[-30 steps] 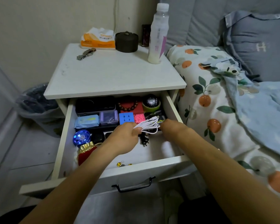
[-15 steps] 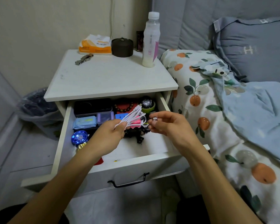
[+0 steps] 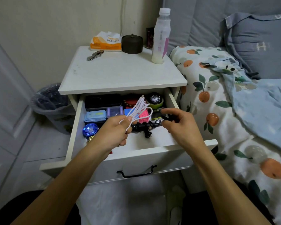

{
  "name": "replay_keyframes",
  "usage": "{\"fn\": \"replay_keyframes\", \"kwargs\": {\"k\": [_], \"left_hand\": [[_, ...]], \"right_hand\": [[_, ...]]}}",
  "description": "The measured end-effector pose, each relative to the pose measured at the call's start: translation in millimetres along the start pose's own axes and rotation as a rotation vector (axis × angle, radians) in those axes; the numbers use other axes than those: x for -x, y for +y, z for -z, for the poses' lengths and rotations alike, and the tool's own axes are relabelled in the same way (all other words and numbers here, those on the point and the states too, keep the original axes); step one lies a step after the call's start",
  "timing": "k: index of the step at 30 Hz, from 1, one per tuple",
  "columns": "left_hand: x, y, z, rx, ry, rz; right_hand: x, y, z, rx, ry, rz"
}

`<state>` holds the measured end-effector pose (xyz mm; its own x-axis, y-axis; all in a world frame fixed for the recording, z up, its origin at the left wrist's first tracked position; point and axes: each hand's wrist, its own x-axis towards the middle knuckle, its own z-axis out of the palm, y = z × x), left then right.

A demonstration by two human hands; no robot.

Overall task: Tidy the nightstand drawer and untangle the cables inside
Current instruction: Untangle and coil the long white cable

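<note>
The white nightstand's drawer (image 3: 152, 151) stands pulled out. Above its middle, my left hand (image 3: 115, 132) grips a bundle of looped white cable (image 3: 140, 109), plug end pointing up. A black cable (image 3: 143, 127) lies tangled on the drawer floor just below the loops. My right hand (image 3: 182, 122) hovers at the drawer's right side, its fingers curled round the black cable's right end, thumb stretched toward the white loops. The two hands are apart.
In the drawer's back are a black case (image 3: 102, 101), blue packet (image 3: 95, 115), purple box (image 3: 114, 111), pink cube (image 3: 144, 116), green round object (image 3: 155, 100) and blue disc (image 3: 89, 129). On top stand a bottle (image 3: 161, 34), jar (image 3: 132, 43), tissue pack (image 3: 105, 41) and watch (image 3: 94, 54). Bin (image 3: 52, 104) left, bed (image 3: 234, 111) right.
My left hand lifted the white cable out of the drawer and turned its loops upward. My right hand let go of the loops, rose and moved right.
</note>
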<state>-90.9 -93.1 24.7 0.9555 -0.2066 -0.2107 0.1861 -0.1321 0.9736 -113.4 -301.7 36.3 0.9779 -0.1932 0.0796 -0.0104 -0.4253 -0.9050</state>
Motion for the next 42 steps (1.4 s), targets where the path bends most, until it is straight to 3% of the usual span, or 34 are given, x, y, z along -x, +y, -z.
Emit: {"fn": "replay_keyframes", "kwargs": {"k": [7,12,16,22,27,34,42], "left_hand": [[7.5,4.9,2.4,-0.056,-0.009,0.005],[10.7,6.3,4.1,-0.053,-0.02,-0.007],[11.8,6.3,2.0,0.071,0.004,-0.032],[12.3,2.2,-5.1,0.121,-0.02,-0.053],[11.3,1.5,-4.7,0.106,0.001,-0.028],[13.0,2.0,-4.5,0.102,0.009,-0.011],[13.9,1.8,-10.6,0.254,-0.026,0.01]], "right_hand": [[2.4,-2.8,-9.0,-0.009,-0.063,-0.02],[2.7,-8.5,-11.3,-0.211,-0.207,-0.053],[4.6,-15.5,-15.3,-0.382,-0.206,-0.139],[10.3,-14.8,-30.9,-0.166,-0.065,-0.051],[4.0,-8.2,-25.3,0.007,-0.071,-0.001],[7.2,-10.9,-24.1,-0.431,-0.042,-0.206],[9.1,-11.8,-28.4,-0.502,-0.075,-0.284]]}}
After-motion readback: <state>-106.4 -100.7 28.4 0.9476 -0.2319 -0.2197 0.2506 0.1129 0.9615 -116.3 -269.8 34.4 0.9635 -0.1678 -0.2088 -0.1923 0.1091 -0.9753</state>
